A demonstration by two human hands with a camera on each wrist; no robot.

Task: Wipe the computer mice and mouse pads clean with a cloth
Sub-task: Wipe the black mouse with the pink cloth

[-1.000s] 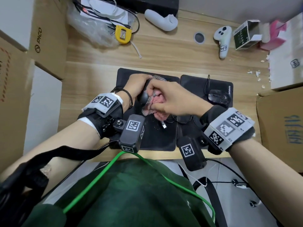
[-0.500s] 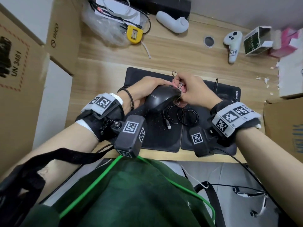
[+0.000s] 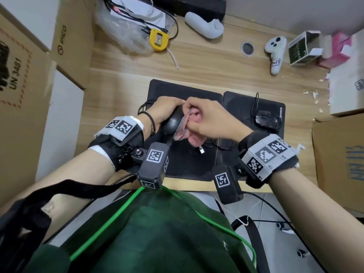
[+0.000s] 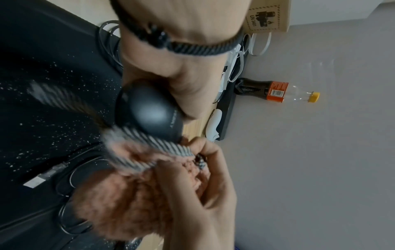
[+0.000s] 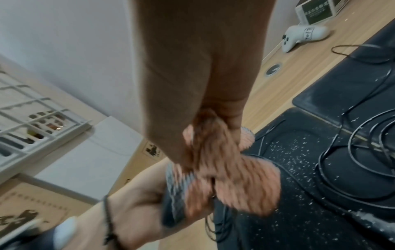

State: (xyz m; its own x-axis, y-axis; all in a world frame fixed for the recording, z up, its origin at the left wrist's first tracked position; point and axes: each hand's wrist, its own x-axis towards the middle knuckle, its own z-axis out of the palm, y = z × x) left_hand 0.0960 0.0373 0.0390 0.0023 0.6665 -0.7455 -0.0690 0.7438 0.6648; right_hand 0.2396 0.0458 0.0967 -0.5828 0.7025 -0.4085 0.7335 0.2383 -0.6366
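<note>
My left hand (image 3: 164, 109) grips a black wired mouse (image 3: 173, 123) (image 4: 149, 113), lifted a little over the left black mouse pad (image 3: 185, 160). My right hand (image 3: 208, 119) (image 4: 205, 199) holds a pink cloth with a grey striped edge (image 3: 189, 133) (image 4: 132, 189) (image 5: 224, 172) bunched against the mouse's right side. White crumbs speckle the left pad (image 4: 42, 94) (image 5: 299, 169). A second black mouse (image 3: 266, 119), also speckled, sits on the right mouse pad (image 3: 242, 107). The held mouse's coiled cable and USB plug (image 3: 201, 149) lie across both pads.
On the wooden desk (image 3: 197, 66) behind the pads lie a yellow tape measure (image 3: 158, 39), a plastic bag of cables (image 3: 126, 22), two white controllers (image 3: 275, 52), a small green box (image 3: 301, 48) and pink packaging. Cardboard boxes (image 3: 35, 95) flank both sides. White crumbs lie at the right.
The cloth hand has slid from the mouse's far end back toward me along its right side. The left hand keeps its grip on the mouse.
</note>
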